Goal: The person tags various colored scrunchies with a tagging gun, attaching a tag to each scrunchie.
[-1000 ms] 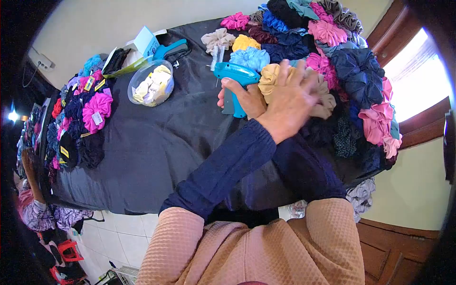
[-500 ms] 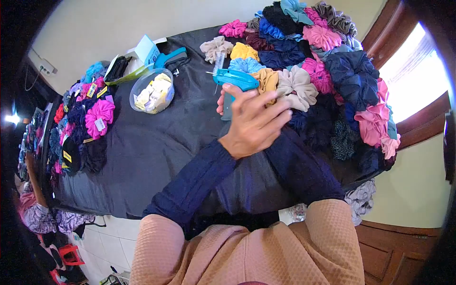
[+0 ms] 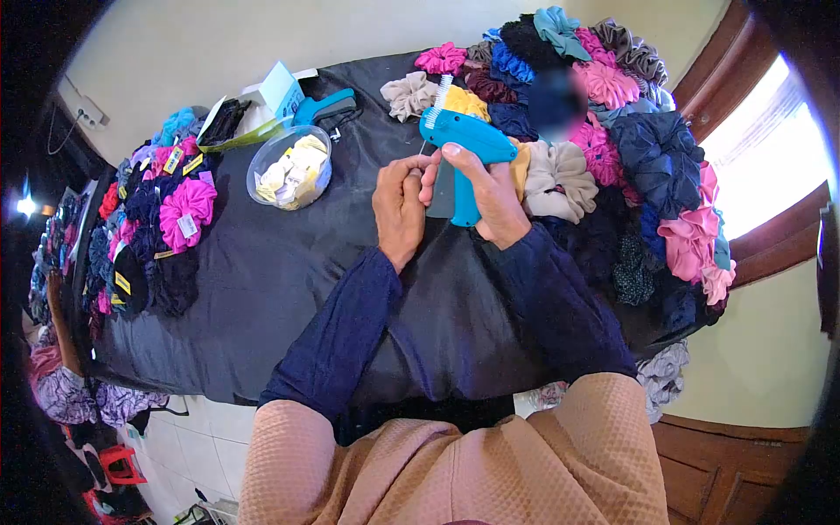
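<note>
My right hand (image 3: 500,203) is wrapped around the grip of a blue tagging gun (image 3: 472,137). A strip of clear plastic fasteners (image 3: 440,98) stands up from the gun's top, and its thin needle points left. Close to that needle, my left hand (image 3: 398,208) has its thumb and fingers pinched together; anything between them is too small or hidden to name. Just right of the gun lies a beige scrunchie (image 3: 561,181), with a mustard one partly hidden behind my right hand. A yellow scrunchie (image 3: 466,103) shows behind the gun.
A clear bowl (image 3: 322,186) of paper tags (image 3: 293,168) stands left of my hands. Behind it are a second tagging gun (image 3: 325,105) and an opened box (image 3: 281,90). Tagged scrunchies (image 3: 186,210) lie left; a large scrunchie pile (image 3: 656,157) fills the right. A person's arm (image 3: 61,324) shows far left.
My left hand has drawn back from over the gun and the beige scrunchie to the needle's left side. The gun, now in plain view in my right hand, has shifted slightly right.
</note>
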`<state>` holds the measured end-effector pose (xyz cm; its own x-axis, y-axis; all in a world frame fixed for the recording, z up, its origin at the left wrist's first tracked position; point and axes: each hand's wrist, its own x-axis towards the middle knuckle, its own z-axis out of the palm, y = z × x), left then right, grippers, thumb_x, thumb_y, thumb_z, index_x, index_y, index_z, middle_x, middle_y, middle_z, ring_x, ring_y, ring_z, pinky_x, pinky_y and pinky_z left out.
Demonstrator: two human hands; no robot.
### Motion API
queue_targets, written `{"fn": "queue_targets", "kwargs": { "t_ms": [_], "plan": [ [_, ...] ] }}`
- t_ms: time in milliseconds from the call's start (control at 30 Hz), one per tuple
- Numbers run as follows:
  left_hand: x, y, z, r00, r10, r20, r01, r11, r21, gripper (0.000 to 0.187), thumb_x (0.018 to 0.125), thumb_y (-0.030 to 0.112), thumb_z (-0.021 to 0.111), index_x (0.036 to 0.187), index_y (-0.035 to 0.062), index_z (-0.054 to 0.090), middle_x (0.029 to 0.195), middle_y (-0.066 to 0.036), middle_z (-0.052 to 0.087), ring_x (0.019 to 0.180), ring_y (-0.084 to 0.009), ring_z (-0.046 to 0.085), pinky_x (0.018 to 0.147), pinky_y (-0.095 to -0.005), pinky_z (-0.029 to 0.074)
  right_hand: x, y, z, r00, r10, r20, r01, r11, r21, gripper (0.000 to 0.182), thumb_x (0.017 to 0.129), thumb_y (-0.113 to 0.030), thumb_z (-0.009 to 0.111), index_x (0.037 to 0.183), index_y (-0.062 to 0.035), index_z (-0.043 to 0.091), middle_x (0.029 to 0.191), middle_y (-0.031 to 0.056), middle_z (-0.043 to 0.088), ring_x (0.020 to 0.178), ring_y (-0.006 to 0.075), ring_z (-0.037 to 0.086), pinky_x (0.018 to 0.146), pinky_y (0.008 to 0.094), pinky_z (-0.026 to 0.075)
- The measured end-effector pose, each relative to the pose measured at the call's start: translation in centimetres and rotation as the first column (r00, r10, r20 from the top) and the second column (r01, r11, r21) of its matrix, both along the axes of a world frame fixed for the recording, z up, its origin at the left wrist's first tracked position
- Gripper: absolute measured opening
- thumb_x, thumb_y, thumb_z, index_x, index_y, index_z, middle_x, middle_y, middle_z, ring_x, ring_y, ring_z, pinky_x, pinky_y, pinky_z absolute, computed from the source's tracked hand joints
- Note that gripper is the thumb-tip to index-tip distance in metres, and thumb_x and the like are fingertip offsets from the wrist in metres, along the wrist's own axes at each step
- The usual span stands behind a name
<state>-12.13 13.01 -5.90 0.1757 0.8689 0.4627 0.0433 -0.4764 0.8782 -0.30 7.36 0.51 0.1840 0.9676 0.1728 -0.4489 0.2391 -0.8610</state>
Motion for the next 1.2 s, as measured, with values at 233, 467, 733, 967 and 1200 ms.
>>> {"fn": "queue_targets", "kwargs": {
  "t_ms": [233, 467, 733, 967, 1200],
  "plan": [
    [0.9, 0.3, -0.4, 0.981, 0.038, -0.188, 0.031, 0.937, 0.349, 0.037, 0.076, 0.015, 0.072, 0.111, 0.0053, 0.067, 0.104, -0.011, 0.066, 0.1, -0.0308, 0.058, 0.086, -0.0388, 0.046, 2.6, -0.2, 1.7, 1.0, 0.014, -0.021, -0.013, 0.999, 0.05, 0.035, 0.092, -0.033, 0.061, 0.104, 0.0, 0.056, 0.079, 0.0138, 0.064, 0.065, 0.0231, 0.066, 0.062, 0.0365, 0.057],
    [0.8, 0.1, -0.6, 0.885, -0.019, -0.464, 0.205, 0.913, 0.353, 0.026, 0.08, 0.023, 0.066, 0.099, 0.0068, 0.071, 0.114, -0.006, 0.065, 0.114, -0.0277, 0.051, 0.095, -0.0432, 0.037, 5.3, 2.2, -2.0, 0.946, -0.292, -0.142, 0.287, 0.956, -0.055, 0.029, 0.091, -0.031, 0.063, 0.093, -0.0022, 0.059, 0.075, 0.0115, 0.064, 0.063, 0.024, 0.067, 0.058, 0.0357, 0.057],
    [0.3, 0.0, 0.2, 0.921, 0.071, -0.382, 0.095, 0.911, 0.401, 0.014, 0.086, 0.013, 0.065, 0.095, 0.0035, 0.069, 0.106, -0.009, 0.067, 0.106, -0.0258, 0.058, 0.093, -0.0366, 0.041, 3.9, 1.4, -1.6, 0.985, -0.161, -0.054, 0.16, 0.987, -0.025, 0.031, 0.092, -0.032, 0.063, 0.095, -0.0011, 0.059, 0.076, 0.0118, 0.065, 0.065, 0.0225, 0.067, 0.06, 0.0358, 0.057],
    [-2.0, 1.8, 1.5, 0.919, 0.381, 0.101, -0.394, 0.887, 0.24, 0.017, 0.094, 0.01, 0.055, 0.106, -0.0021, 0.058, 0.101, -0.016, 0.061, 0.092, -0.0286, 0.061, 0.084, -0.0357, 0.048, 3.0, 0.9, -1.7, 0.998, -0.061, 0.033, 0.062, 0.997, -0.048, 0.034, 0.093, -0.035, 0.061, 0.098, -0.0023, 0.058, 0.081, 0.0125, 0.065, 0.069, 0.0232, 0.068, 0.063, 0.0372, 0.058],
    [-6.2, 0.6, 0.4, 0.944, 0.276, -0.179, -0.242, 0.952, 0.19, 0.051, 0.078, -0.003, 0.058, 0.128, 0.0001, 0.049, 0.132, -0.018, 0.052, 0.122, -0.0338, 0.045, 0.099, -0.0399, 0.042, 2.1, 1.2, -2.9, 0.999, -0.009, 0.032, 0.015, 0.986, -0.167, 0.028, 0.092, -0.029, 0.064, 0.097, -0.0015, 0.06, 0.079, 0.0124, 0.066, 0.066, 0.0228, 0.068, 0.061, 0.0349, 0.058]
  ]
}}
